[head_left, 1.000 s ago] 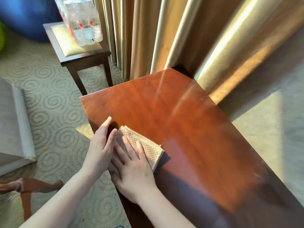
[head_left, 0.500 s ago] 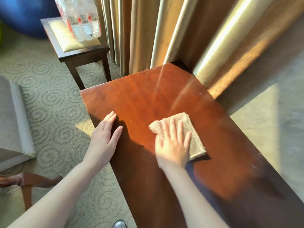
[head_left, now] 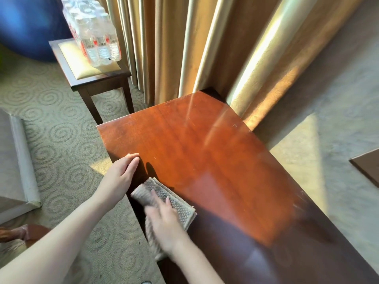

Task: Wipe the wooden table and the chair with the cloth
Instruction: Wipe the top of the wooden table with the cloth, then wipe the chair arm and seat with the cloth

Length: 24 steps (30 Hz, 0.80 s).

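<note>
Right hand (head_left: 164,222), lower centre of frame: flat, palm down, fingers spread on the folded cloth (head_left: 180,208), pressing it to the desk (head_left: 215,160) rather than gripping it. Hand is motion-blurred. Cloth sits at the desk's near-left edge; part of it seems to hang over that edge below the hand.

Left hand (head_left: 121,177), just left of the cloth: open, fingers together, resting on the desk's left edge, holding nothing. Reads as a brace. Forearm enters from lower left.

Step in hand, as judged: wiping the desk top, stroke at the near-left side. Most of the top runs toward the upper centre and right of frame; faint specks show there in the sunlit band.

Next move calls for: even downward pressure, strokes carried toward the far corner by the curtain (head_left: 184,48), cloth kept flat and on the surface.

Chair: a small padded seat (head_left: 86,64) stands upper left, a pack of water bottles (head_left: 96,37) on it. If that is the chair, the bottles must come off before wiping.
</note>
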Each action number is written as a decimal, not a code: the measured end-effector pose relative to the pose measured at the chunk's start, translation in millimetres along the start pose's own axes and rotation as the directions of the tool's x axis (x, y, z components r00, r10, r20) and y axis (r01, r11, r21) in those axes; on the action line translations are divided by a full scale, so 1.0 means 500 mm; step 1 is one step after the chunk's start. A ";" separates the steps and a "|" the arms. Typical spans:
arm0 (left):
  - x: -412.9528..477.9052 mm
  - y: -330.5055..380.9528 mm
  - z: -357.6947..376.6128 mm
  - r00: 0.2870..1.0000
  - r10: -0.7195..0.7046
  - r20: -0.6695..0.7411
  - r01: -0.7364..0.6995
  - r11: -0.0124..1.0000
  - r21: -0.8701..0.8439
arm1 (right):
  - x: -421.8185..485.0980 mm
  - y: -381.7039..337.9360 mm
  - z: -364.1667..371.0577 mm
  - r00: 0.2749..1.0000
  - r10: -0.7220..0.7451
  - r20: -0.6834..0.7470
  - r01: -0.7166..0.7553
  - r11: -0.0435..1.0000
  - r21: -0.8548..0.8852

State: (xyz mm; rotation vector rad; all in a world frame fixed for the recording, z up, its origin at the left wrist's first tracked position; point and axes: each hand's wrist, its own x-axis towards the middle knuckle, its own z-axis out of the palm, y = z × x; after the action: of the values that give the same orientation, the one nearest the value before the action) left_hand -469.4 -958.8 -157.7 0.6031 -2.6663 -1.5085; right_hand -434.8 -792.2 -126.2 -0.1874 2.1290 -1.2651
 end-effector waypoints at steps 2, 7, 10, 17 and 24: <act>-0.011 0.018 -0.019 0.996 -0.080 -0.047 0.076 0.994 -0.076 | -0.003 -0.045 -0.052 0.996 0.093 -0.007 -0.082 0.906 0.415; -0.039 0.077 -0.052 0.964 -0.260 0.048 0.262 0.910 -0.322 | -0.018 -0.138 -0.151 0.996 0.086 0.039 -0.077 0.493 0.867; -0.067 0.160 -0.075 0.933 -0.303 0.192 0.358 0.830 -0.429 | -0.068 -0.206 -0.175 1.000 0.002 0.001 -0.002 0.381 0.924; -0.109 0.363 -0.179 0.988 -0.125 0.095 0.157 0.755 -0.637 | -0.060 -0.398 -0.275 0.998 -0.025 -0.060 0.064 0.535 0.842; -0.159 0.523 -0.316 0.922 0.128 -0.365 -0.291 0.851 -0.436 | -0.187 -0.541 -0.255 0.962 -0.256 -0.091 0.192 0.401 0.896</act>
State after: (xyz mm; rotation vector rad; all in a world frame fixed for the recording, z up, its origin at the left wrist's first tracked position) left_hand -447.4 -941.6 157.0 0.4500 -1.9302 -1.7370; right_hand -490.3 -800.2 182.1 -0.0314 1.0878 -2.3597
